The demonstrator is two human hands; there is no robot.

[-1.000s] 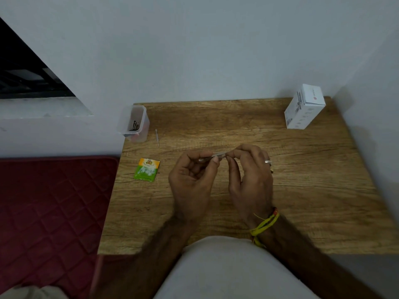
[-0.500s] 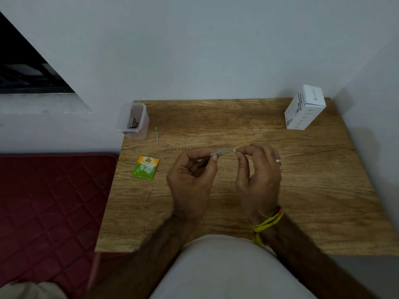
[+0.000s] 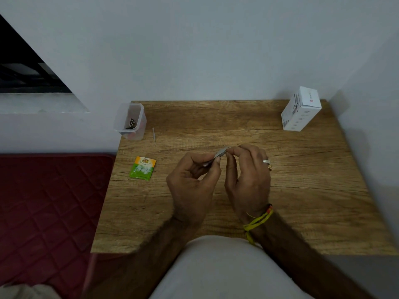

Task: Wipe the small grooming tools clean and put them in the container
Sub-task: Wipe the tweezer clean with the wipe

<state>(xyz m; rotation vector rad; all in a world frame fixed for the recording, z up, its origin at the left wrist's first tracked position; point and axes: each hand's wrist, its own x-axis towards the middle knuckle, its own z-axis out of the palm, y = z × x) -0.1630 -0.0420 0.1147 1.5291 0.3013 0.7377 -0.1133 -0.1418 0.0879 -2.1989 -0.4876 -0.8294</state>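
From the head view, a wooden tabletop (image 3: 291, 190) is standing in the corner of two pale walls, and both hands are working above its middle. The left hand (image 3: 192, 186) is pinching a thin metal tool (image 3: 220, 153) between thumb and forefinger, with the other fingers curled in. The right hand (image 3: 248, 180) is gripping the other end of the same tool with its fingertips; whether a wipe is lying between those fingers and the metal, I cannot tell. The tool is being held in the air, tilted a little, with its right end higher. A ring (image 3: 266, 162) is sitting on one finger of the right hand, and a yellow thread band (image 3: 258, 221) is circling the right wrist.

At the far left corner of the tabletop a clear container (image 3: 139, 124) is standing upright and open, and some dark metal tools (image 3: 130, 124) are leaning inside it. Just beside the container, to its right, a thin stick (image 3: 154, 135) is lying flat on the wood. Near the left edge, closer to the person, a green and orange sachet (image 3: 143, 168) is lying flat. At the far right corner a white box (image 3: 301, 110) is standing, well apart from the hands.

Left of the table a dark red quilted mat (image 3: 47, 212) is lying on a lower level.
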